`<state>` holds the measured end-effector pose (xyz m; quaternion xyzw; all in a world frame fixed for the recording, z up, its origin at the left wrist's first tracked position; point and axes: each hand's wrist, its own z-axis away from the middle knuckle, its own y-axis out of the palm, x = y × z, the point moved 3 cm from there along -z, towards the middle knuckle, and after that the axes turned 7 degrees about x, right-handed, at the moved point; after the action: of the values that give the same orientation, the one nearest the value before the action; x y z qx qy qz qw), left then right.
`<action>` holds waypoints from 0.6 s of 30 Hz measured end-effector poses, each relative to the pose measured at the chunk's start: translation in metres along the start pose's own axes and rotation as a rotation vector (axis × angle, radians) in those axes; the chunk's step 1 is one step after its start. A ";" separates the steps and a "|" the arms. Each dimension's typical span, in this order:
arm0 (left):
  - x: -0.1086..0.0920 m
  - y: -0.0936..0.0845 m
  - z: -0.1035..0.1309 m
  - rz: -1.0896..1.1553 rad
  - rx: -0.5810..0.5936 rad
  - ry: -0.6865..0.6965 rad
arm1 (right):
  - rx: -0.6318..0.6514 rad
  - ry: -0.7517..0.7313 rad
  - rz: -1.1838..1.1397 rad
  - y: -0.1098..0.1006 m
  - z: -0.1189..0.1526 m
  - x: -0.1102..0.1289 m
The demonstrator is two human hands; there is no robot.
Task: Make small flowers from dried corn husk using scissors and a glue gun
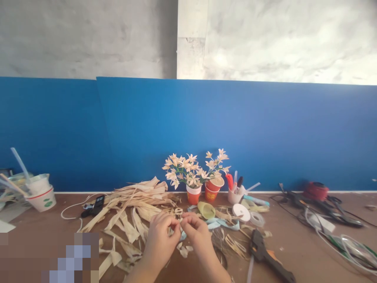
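Note:
My left hand (164, 233) and my right hand (195, 231) meet over the middle of the brown table, fingertips pinched close together. Whatever sits between the fingers is too small to make out. Dried corn husks (141, 204) lie in a heap beside and behind my left hand. Below the fingers are small pale husk pieces (185, 250). Just beyond the hands, husk flowers (187, 167) on green stems stand in a red and white paper cup (193, 195). A second group of flowers (218, 161) rises by other red cups (212, 190).
To the right lies a black glue gun (262, 251). Behind it are a white tape roll (241, 212), a clear tape roll (257, 219) and a cup of tools (235, 195). Cables and a power strip (332, 214) fill the far right. A white cup (43, 198) stands left; a blue partition (165, 118) closes the back.

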<state>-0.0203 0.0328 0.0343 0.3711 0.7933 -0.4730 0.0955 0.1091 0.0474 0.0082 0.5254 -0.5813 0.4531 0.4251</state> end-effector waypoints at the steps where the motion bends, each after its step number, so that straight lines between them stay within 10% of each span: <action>1: 0.000 -0.001 -0.001 -0.001 0.002 0.003 | 0.010 -0.003 0.004 0.000 0.000 0.000; 18: -0.004 -0.006 -0.005 -0.104 0.024 0.129 | 0.030 -0.233 0.296 -0.002 0.005 0.012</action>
<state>-0.0203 0.0330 0.0431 0.3603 0.8102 -0.4621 0.0151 0.1097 0.0396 0.0185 0.4896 -0.6906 0.4554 0.2757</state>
